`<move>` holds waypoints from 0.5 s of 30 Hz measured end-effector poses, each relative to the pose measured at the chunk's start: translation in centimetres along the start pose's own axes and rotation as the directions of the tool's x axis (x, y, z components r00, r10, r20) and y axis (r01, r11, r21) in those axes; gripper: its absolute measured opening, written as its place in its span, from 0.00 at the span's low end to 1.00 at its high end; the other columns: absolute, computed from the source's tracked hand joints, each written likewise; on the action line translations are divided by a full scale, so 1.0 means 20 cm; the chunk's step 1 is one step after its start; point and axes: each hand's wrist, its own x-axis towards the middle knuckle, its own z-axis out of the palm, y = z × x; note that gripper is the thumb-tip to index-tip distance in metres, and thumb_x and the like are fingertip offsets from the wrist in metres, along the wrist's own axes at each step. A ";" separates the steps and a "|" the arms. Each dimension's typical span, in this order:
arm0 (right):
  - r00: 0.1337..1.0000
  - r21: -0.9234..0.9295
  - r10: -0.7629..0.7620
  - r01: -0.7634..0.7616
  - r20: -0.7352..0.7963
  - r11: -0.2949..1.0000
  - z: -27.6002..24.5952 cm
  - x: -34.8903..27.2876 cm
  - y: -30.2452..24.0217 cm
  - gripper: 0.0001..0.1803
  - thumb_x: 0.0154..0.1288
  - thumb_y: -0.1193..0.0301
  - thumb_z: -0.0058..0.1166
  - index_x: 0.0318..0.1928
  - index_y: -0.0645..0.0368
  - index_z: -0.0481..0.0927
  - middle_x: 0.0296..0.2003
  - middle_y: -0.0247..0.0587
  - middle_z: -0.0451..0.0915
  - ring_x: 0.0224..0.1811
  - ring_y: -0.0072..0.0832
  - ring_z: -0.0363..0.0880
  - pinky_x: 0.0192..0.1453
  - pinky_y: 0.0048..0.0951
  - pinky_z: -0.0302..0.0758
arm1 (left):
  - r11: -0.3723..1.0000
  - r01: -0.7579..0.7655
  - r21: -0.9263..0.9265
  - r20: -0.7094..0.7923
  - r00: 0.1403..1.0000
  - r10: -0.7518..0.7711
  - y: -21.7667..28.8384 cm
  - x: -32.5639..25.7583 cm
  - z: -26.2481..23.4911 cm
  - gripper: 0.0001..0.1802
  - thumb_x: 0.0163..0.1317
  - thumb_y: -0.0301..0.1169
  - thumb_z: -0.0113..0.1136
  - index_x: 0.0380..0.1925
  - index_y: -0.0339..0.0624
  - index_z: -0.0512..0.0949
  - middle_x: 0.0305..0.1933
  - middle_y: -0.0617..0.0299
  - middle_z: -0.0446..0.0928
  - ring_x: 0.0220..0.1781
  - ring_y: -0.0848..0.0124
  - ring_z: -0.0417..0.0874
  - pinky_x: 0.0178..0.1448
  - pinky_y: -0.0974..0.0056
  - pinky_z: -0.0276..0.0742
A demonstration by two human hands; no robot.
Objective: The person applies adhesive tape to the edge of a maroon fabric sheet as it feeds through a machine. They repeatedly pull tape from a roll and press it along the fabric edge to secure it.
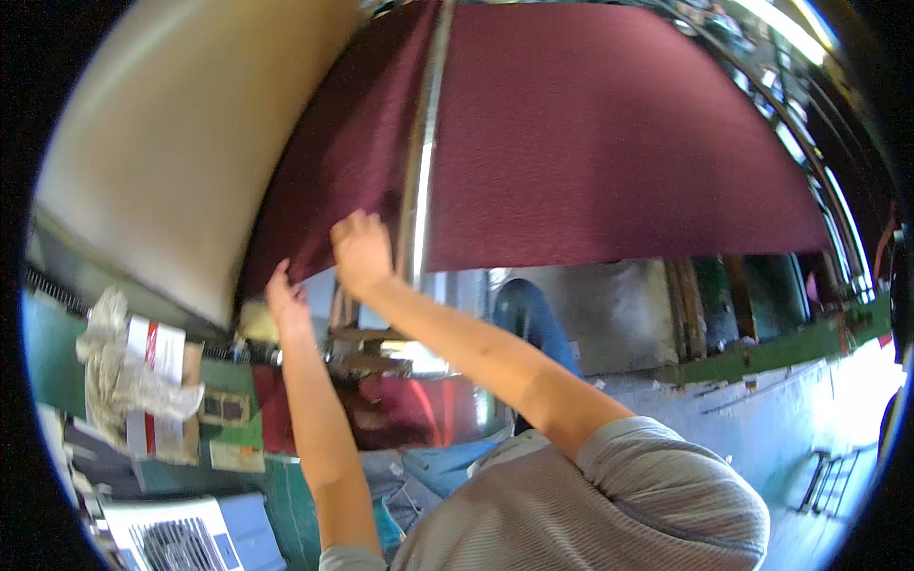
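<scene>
A wide sheet of dark maroon cloth [609, 143] stretches before me and passes a shiny metal bar [426, 143] that runs away from me. My right hand [362, 255] is just left of the bar, at the cloth's near edge. Its fingers are curled and look closed on the cloth there; the fingertips are partly hidden. Lower and further left, my left hand [287, 297] reaches up to the same edge near its left corner. The fingers of that hand are extended and apart, close to or touching the cloth.
A large beige roller [190, 124] curves along the left. Below it lie a pale crumpled rag [119, 347] and a red-and-white box [157, 352]. A green machine rail [790, 344] crosses at right. A white vented unit [171, 538] sits lower left, and a dark rack [828, 485] lower right.
</scene>
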 end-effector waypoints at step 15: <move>0.934 0.261 -0.355 0.337 0.026 0.905 0.03 -0.05 -0.05 0.11 0.42 0.70 0.56 0.30 0.58 0.78 0.32 0.39 0.75 0.42 0.34 0.72 0.50 0.31 0.68 | 0.989 0.069 0.132 0.408 0.905 -0.117 -0.05 0.03 0.04 0.14 0.58 0.26 0.44 0.40 0.39 0.78 0.37 0.63 0.77 0.36 0.72 0.77 0.33 0.70 0.72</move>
